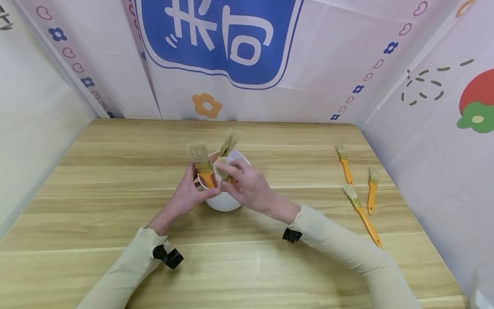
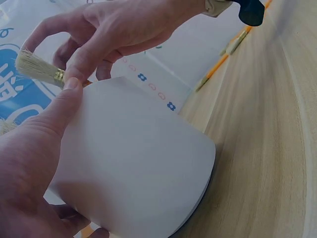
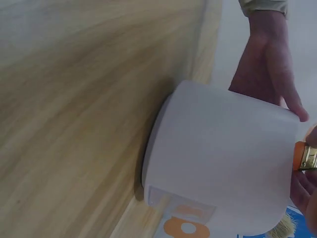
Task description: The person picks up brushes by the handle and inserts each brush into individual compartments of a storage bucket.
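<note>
A white round holder with inner dividers stands on the table in front of me. My left hand grips its left side, thumb on the rim. One wide paintbrush stands bristles up in the left compartment, and another brush leans at the back. Over the middle of the holder, my right hand pinches a paintbrush near its metal band, bristles up. In the right wrist view its orange handle top and metal band show at the rim; the lower handle is hidden inside the holder.
Three orange-handled brushes lie on the wooden table at the right: a far one, one near the right edge and a longer one beside my right sleeve. Printed cloth walls close off the back and sides.
</note>
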{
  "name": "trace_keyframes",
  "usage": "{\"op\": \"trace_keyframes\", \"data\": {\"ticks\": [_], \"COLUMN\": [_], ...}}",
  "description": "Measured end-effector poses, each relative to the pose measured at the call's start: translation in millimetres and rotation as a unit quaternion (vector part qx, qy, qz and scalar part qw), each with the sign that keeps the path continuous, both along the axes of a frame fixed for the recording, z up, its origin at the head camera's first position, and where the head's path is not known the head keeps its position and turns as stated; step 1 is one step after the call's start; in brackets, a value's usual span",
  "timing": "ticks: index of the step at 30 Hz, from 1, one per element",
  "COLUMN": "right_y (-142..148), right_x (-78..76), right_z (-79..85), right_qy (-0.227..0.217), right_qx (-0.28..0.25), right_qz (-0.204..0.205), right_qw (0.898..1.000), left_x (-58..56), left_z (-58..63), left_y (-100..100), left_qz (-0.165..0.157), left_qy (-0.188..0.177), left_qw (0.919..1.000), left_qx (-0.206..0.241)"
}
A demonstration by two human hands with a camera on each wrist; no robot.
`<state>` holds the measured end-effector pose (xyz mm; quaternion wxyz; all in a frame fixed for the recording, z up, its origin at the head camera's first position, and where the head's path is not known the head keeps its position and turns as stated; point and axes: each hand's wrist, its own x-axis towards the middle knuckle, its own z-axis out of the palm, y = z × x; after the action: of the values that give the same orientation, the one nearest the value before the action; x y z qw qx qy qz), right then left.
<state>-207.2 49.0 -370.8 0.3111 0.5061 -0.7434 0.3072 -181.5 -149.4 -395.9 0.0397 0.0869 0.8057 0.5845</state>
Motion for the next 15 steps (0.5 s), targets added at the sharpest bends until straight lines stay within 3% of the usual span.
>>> {"op": "trace_keyframes", "data": {"ticks": [4, 15], "right_y": [-1.1, -4.3], "right_x": [0.6, -1.2], "right_z": [-3.6, -4.4], "right_qy": [0.037, 0.051], "right_qx": [0.023, 0.050], "right_qz": [-0.023, -0.022], "right_qw": [0.999, 0.997], "left_x": [-0.3, -0.1], "left_z": [0.0, -0.7], "left_y": [-0.1, 0.0], "left_qz": [-0.003, -0.004], "left_qy": [0.002, 0.008], "left_qw": [1.0000, 0.9999], "left_qx": [0.001, 0.010]}}
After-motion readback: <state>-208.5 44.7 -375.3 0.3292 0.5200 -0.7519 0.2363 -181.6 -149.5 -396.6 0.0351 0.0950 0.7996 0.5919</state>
